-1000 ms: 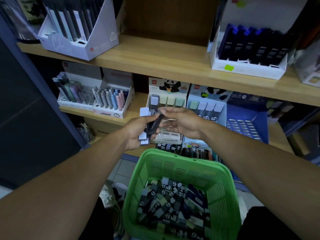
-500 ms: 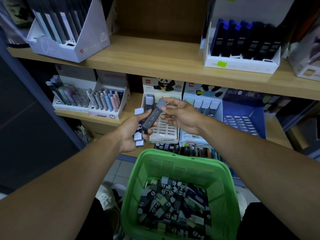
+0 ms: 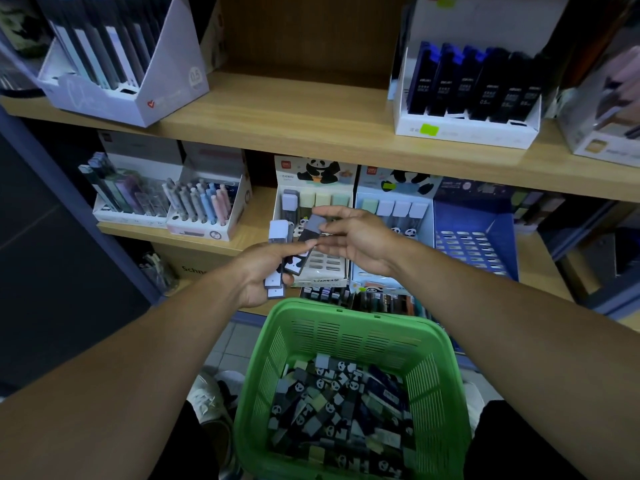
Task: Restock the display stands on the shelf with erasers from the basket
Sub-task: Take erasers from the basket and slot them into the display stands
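Left hand [image 3: 263, 271] grips spare erasers; right hand [image 3: 349, 237] pinches one eraser [image 3: 306, 242]: seat it upright in the panda stand [image 3: 313, 268].

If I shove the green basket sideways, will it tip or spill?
Probably not: the green basket looks wide-based, with erasers piled low inside as ballast. Its slotted plastic walls may flex if pushed at the rim, so push low. High walls should keep the pile in.

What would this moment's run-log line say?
left hand: holds spare erasers | right hand: pinches one eraser | display stand: partly filled | basket: many erasers
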Action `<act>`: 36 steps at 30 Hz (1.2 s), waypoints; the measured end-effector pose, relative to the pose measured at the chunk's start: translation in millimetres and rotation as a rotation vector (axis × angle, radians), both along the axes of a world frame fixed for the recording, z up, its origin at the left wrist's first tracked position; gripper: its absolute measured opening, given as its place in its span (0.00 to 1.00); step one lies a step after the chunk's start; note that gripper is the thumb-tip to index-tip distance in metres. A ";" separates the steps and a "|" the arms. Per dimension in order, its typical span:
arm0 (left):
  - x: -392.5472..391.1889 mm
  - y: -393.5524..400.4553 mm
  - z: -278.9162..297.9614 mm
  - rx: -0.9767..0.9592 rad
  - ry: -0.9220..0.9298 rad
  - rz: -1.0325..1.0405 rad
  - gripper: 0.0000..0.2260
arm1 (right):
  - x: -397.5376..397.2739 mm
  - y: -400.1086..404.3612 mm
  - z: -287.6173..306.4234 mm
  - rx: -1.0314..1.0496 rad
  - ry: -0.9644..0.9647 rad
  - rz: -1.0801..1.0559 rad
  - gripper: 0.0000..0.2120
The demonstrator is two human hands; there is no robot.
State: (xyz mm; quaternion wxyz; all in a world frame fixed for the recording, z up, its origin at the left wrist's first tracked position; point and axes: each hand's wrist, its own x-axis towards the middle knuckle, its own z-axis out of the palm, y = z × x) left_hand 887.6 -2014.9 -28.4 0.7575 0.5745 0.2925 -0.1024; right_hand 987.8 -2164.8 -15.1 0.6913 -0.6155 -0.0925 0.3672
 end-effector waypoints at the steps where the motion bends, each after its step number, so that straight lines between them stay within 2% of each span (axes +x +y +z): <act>1: 0.6 -0.2 -0.6 0.009 0.001 0.000 0.17 | -0.8 1.0 0.4 0.005 0.001 -0.015 0.16; 4: 2.4 0.9 -3.0 -0.020 -0.003 0.030 0.14 | 0.2 4.5 0.3 0.029 -0.012 -0.096 0.15; 7: 4.9 6.4 -8.5 0.018 0.024 0.124 0.13 | 2.2 10.2 1.2 0.032 -0.108 -0.290 0.13; 11: 5.5 14.4 -15.6 0.059 0.075 0.184 0.11 | 6.1 17.5 1.8 -0.091 -0.401 -0.417 0.12; 15: 6.9 22.1 -14.9 -0.008 0.077 0.230 0.10 | 13.9 20.3 -8.9 -0.261 -0.761 -0.335 0.10; 18: 8.0 24.6 -11.1 -0.082 0.069 0.240 0.11 | 17.7 24.9 -16.0 -0.325 -0.910 -0.334 0.06; 24: 4.6 26.5 -7.5 -0.133 0.028 0.220 0.10 | 26.8 33.4 -24.3 -0.353 -0.993 -0.286 0.05; 31: 3.2 26.4 -10.6 -0.080 -0.024 0.161 0.10 | 33.3 40.8 -26.3 -0.369 -1.045 -0.197 0.04; 36: 4.5 26.2 -15.6 -0.031 -0.054 0.225 0.07 | 38.1 43.1 -23.4 -0.500 -1.178 -0.145 0.07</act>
